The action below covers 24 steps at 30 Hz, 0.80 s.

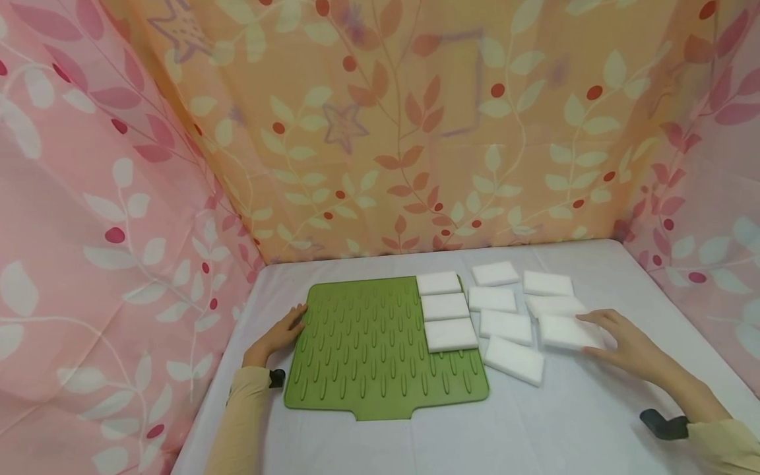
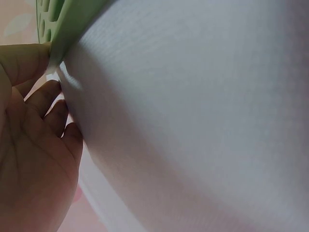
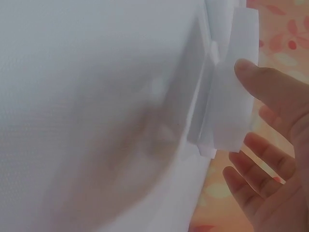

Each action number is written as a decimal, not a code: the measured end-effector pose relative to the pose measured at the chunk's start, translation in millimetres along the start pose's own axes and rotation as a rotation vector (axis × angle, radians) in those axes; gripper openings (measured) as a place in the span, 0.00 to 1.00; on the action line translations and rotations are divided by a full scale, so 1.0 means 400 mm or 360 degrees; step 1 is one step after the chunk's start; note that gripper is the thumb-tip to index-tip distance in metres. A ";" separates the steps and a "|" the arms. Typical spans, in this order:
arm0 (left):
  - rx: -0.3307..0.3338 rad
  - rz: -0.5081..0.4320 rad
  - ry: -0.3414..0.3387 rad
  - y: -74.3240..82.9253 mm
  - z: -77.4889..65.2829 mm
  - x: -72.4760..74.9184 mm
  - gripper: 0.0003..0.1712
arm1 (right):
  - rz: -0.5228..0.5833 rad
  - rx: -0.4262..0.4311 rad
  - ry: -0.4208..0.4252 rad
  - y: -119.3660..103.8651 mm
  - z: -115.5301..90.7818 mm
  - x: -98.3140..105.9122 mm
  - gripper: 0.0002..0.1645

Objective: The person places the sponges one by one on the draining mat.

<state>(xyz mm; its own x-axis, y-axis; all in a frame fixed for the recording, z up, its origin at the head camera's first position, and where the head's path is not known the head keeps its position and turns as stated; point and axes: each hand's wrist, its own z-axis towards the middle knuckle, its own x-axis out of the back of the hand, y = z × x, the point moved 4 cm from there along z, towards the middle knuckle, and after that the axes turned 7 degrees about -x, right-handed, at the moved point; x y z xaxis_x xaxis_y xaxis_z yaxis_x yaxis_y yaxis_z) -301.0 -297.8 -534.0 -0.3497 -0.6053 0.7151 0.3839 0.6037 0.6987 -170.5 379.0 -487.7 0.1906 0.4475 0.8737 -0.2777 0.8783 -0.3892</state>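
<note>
At the left edge of a green ridged mat (image 1: 356,343), my left hand (image 1: 282,333) rests with its fingertips on the rim. In the left wrist view the thumb touches the mat's edge and the other fingers are loosely bent. My right hand (image 1: 626,346) holds a white sponge block (image 1: 567,331) by its right end, thumb on the near side and a finger at the far corner. The right wrist view has the thumb flat on this block (image 3: 236,96), which overlaps other white blocks. Three white sponge blocks (image 1: 445,307) lie in a column along the mat's right side.
Several loose white blocks (image 1: 506,327) lie right of the mat, one of them (image 1: 514,361) slanted near its edge. Two more (image 1: 548,284) sit behind the held one. A white-covered table (image 1: 534,435) carries everything, with patterned cloth (image 1: 415,132) hanging around it.
</note>
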 end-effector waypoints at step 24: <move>0.0103 0.0115 -0.0022 0.011 0.007 0.001 0.32 | 0.0076 0.0209 0.0032 -0.084 0.050 0.002 0.37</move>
<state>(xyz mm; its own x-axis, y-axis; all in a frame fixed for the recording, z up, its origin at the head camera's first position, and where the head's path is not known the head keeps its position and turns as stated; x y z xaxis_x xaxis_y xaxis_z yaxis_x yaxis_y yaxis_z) -301.5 -293.8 -530.6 -0.3350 -0.5521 0.7635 0.3528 0.6779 0.6449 -179.7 346.4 -468.1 0.1930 0.4925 0.8486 -0.4076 0.8270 -0.3873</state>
